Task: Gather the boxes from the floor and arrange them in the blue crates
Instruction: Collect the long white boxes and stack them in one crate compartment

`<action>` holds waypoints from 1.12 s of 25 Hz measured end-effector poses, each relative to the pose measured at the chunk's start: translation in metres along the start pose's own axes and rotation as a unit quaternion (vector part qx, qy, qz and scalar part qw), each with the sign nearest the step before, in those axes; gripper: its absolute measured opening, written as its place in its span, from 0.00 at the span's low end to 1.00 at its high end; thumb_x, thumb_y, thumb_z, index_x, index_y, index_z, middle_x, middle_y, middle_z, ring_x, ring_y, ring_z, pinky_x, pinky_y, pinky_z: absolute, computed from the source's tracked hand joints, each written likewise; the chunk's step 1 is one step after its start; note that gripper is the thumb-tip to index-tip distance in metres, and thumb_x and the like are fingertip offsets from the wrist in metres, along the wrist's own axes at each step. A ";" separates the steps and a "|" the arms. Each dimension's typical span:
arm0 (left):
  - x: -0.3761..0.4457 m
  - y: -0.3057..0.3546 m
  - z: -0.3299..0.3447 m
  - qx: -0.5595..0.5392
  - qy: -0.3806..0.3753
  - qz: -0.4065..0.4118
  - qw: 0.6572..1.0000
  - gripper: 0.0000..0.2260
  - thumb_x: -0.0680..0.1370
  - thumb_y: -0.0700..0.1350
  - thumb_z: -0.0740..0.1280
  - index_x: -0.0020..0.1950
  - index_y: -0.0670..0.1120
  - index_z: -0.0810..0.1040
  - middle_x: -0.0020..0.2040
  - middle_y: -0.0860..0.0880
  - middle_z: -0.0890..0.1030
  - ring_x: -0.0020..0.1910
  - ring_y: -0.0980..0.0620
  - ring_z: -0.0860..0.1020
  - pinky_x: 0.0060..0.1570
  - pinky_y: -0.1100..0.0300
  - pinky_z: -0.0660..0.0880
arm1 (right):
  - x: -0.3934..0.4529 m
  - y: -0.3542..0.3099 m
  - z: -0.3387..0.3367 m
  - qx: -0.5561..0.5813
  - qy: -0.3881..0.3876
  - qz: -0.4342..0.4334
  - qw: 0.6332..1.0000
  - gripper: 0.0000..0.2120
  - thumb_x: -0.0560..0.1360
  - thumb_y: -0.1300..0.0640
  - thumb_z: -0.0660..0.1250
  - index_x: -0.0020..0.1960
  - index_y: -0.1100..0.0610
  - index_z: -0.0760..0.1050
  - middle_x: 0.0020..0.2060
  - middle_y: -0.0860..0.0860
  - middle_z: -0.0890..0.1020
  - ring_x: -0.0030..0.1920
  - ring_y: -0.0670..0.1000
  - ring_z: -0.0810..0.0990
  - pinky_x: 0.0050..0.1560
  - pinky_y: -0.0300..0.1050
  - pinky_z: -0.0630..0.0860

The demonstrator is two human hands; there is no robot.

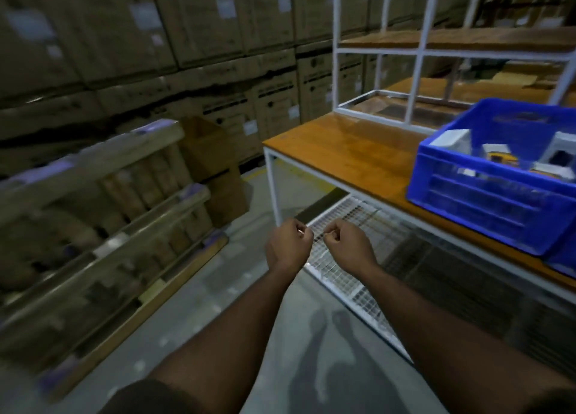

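2 hands in view: left hand point(288, 242) and right hand point(349, 242), both with fingers curled. 2 blue crates on table: 1 blue crate point(486, 201) fully seen, sliver of second crate point(564, 257) at right edge. Small boxes point(455, 139) inside first crate: at least 4, blur prevented exact count. 1 wooden-topped table point(343, 151). 1 white frame rack point(417, 51) on it. 1 wire mesh shelf point(343, 276) below. Stacked cartons point(187, 23) behind: too many and too blurred for count.

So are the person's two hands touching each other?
Apart. The head view shows the left hand and right hand both curled, side by side, with a narrow strip of the white wire shelf visible between them.
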State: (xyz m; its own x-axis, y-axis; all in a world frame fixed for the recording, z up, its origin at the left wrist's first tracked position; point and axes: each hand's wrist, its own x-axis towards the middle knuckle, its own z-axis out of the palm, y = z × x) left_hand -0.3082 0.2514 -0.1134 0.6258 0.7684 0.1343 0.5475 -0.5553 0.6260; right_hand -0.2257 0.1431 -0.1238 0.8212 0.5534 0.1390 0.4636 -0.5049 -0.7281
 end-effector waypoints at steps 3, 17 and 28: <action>-0.019 -0.067 -0.033 0.010 0.021 -0.054 0.998 0.07 0.77 0.53 0.65 0.41 0.51 0.76 0.43 0.49 0.83 0.45 0.47 0.81 0.38 0.58 0.69 | -0.026 -0.038 0.057 0.007 -0.057 -0.022 0.998 0.04 0.75 0.56 0.66 0.46 0.53 0.79 0.38 0.48 0.82 0.40 0.50 0.79 0.39 0.45 0.74; -0.164 -0.281 -0.154 -0.011 0.224 -0.408 0.885 0.08 0.77 0.52 0.66 0.48 0.49 0.81 0.45 0.51 0.84 0.46 0.48 0.81 0.44 0.57 0.75 | -0.145 -0.176 0.265 0.001 -0.407 -0.257 0.877 0.06 0.76 0.55 0.65 0.49 0.52 0.80 0.44 0.48 0.82 0.43 0.48 0.79 0.44 0.46 0.77; -0.365 -0.338 -0.180 -0.004 0.393 -0.612 0.686 0.10 0.77 0.53 0.65 0.52 0.50 0.82 0.50 0.51 0.85 0.52 0.48 0.82 0.50 0.57 0.77 | -0.315 -0.217 0.339 -0.004 -0.585 -0.395 0.708 0.06 0.75 0.54 0.64 0.50 0.51 0.79 0.45 0.49 0.83 0.43 0.48 0.79 0.45 0.45 0.77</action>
State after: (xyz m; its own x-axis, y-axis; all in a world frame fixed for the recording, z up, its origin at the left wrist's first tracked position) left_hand -0.8219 0.2159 -0.2358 -0.7954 0.5931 -0.1250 0.3907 0.6593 0.6424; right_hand -0.6976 0.3025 -0.2370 -0.5308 0.8334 -0.1540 0.6300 0.2664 -0.7294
